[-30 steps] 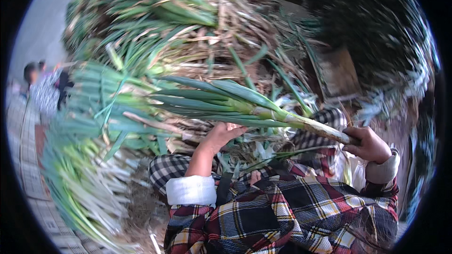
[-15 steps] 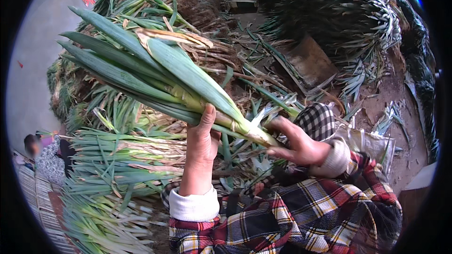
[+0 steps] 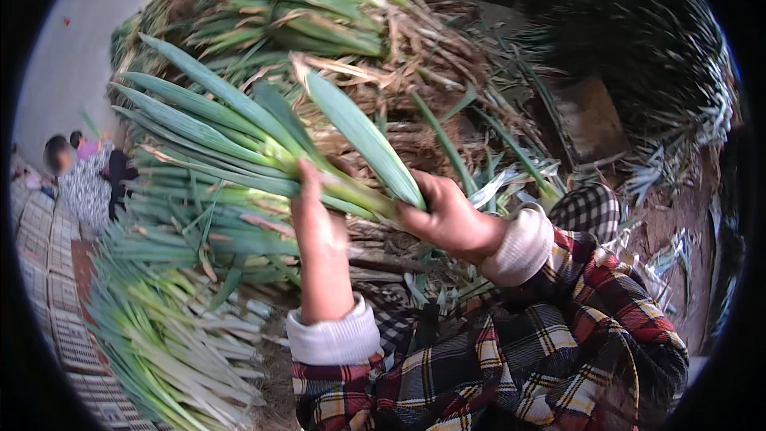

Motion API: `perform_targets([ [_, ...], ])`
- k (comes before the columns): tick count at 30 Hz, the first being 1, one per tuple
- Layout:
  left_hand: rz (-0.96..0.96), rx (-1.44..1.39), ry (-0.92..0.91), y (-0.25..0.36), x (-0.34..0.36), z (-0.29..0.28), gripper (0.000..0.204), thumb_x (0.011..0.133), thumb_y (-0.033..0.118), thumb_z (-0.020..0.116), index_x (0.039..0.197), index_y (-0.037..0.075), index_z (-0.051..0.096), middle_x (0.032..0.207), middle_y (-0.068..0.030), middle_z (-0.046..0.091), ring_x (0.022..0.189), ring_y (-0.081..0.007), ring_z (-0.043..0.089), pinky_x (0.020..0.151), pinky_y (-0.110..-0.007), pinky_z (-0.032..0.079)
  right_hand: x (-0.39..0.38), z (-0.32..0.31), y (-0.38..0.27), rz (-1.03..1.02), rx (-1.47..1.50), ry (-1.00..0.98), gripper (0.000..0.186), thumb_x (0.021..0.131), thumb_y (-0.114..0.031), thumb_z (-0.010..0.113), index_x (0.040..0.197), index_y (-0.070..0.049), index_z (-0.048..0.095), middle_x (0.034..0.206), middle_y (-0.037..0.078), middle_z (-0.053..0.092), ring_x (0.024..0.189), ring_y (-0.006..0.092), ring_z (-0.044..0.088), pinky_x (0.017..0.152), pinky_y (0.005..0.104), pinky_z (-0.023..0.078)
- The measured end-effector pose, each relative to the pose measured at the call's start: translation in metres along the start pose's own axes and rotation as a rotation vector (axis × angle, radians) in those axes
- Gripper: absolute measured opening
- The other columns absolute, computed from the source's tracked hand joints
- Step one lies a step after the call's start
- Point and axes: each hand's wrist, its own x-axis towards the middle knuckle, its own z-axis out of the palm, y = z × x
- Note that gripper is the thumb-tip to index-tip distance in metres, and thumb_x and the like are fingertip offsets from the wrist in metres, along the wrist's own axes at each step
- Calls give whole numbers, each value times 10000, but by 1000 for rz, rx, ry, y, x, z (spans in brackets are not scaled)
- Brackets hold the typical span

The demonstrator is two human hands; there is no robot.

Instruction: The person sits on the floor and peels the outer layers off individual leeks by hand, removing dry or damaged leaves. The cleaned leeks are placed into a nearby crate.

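My left hand (image 3: 317, 231) is wrapped around a large leek (image 3: 243, 132), whose long green leaves fan out toward the upper left. My right hand (image 3: 447, 215) is closed at the stalk end, with a broad green leaf (image 3: 359, 136) in it that angles apart from the other leaves. Both hands are raised over my lap, where checked cloth (image 3: 582, 207) and loose trimmings show. The left fingertips are partly hidden behind the stalk.
Heaped leeks (image 3: 311, 8) lie ahead, paler trimmed ones (image 3: 167, 335) at lower left. A dark leafy stack (image 3: 614, 24) and a worn board (image 3: 586, 112) are at right. A person in a speckled top (image 3: 84, 187) is at far left, another person behind.
The leek rose and swung leaves-upper-left. My right hand has moved left from the stalk's far end, and one broad leaf now stands apart in it. My left hand has shifted left and turned upright.
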Motion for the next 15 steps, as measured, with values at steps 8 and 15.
perform_targets([
  [8, 395, -87, 234, 63, 29, -91, 501, 818, 499, 391, 979, 28, 443, 769, -64, 485, 646, -162, 456, 585, -300, 423, -79, -72, 75, 633, -779, -267, 282, 704, -175, 587, 918, -2, 527, 734, 157, 577, 671, 247, 577, 624, 352, 456],
  [15, 463, -88, 269, 71, 19, -91, 664, 770, 628, 304, 1111, 64, 386, 725, -76, 519, 575, -160, 475, 520, -289, 417, -95, -101, 128, 658, -1334, -237, 466, 702, -328, 613, 1038, -31, 491, 984, 186, 542, 890, 325, 534, 741, 397, 433],
])
